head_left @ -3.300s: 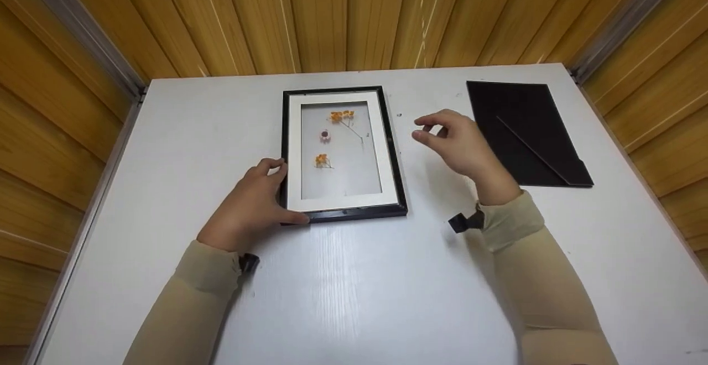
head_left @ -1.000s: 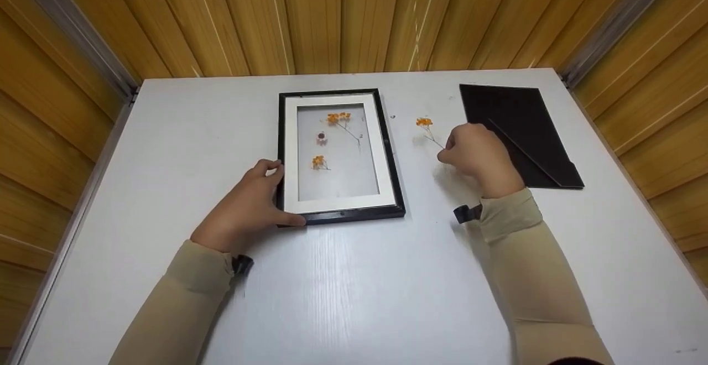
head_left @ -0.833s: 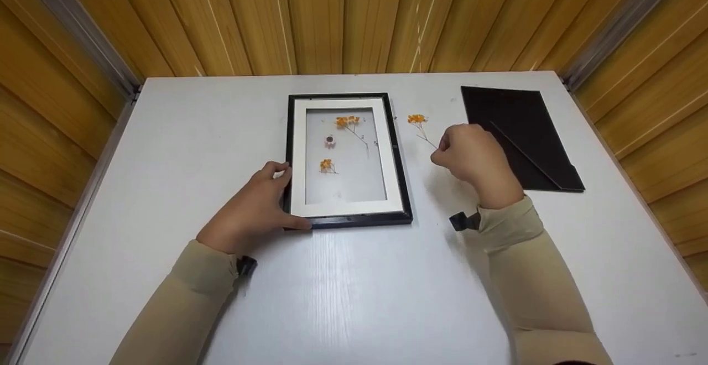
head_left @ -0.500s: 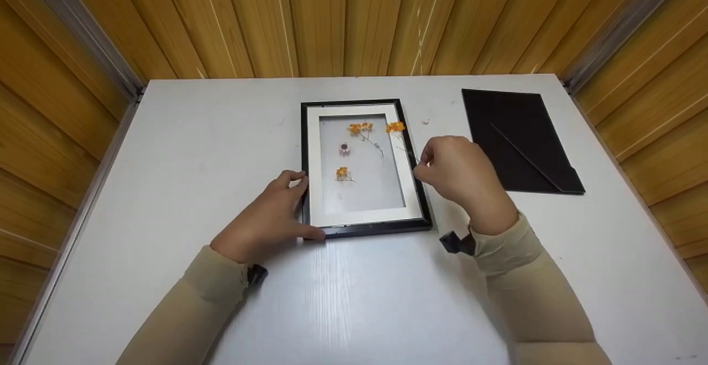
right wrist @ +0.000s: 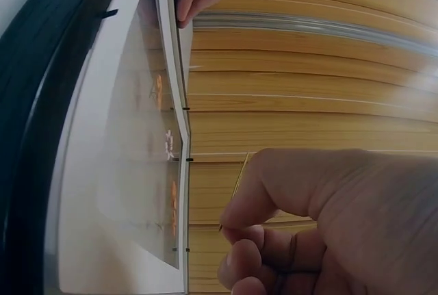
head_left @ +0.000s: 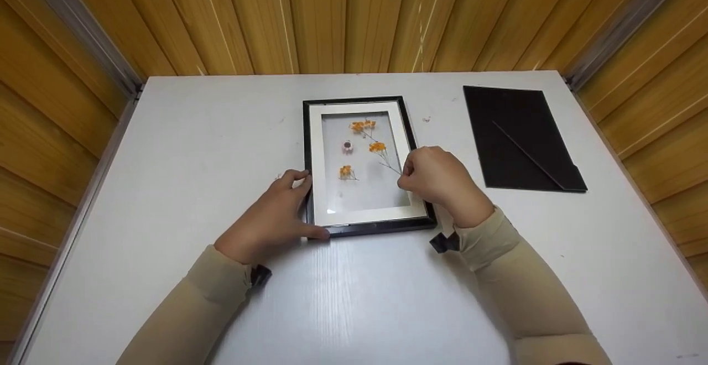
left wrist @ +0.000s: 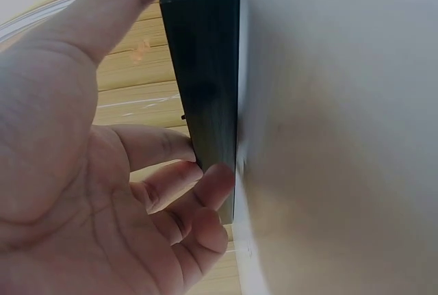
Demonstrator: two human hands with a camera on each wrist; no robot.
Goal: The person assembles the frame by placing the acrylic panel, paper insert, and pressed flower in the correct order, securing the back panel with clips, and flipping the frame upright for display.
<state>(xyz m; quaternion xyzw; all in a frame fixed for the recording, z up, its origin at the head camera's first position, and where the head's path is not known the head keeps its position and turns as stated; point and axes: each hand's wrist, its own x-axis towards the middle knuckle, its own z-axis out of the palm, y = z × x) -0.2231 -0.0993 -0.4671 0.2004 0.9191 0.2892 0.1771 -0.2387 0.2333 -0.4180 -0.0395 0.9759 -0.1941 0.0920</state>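
A black picture frame [head_left: 381,227] with a white mat lies on the table. Behind its opening sit two orange dried flower sprigs [head_left: 345,171] and a small pinkish blossom [head_left: 347,146] with a dark centre. My left hand [head_left: 265,218] grips the frame's near left corner, thumb along the front edge and fingers at the left side; the left wrist view shows the frame's dark side [left wrist: 202,83]. My right hand [head_left: 440,180] pinches the stem of another orange dried flower sprig [head_left: 377,147] over the frame's right half. Its thin stem [right wrist: 241,175] rises from the fingertips in the right wrist view.
A black backing board [head_left: 514,155] with a slanting stand leg [head_left: 522,152] lies on the right of the white table [head_left: 221,133]. Tiny petal bits [head_left: 426,119] are scattered beside the frame. Wood-panelled walls [head_left: 354,22] close off the back and sides.
My right hand, empty at first, has taken hold of an orange sprig right of the frame and carried it left over the frame. The frame, held by my left hand, has slid slightly right.
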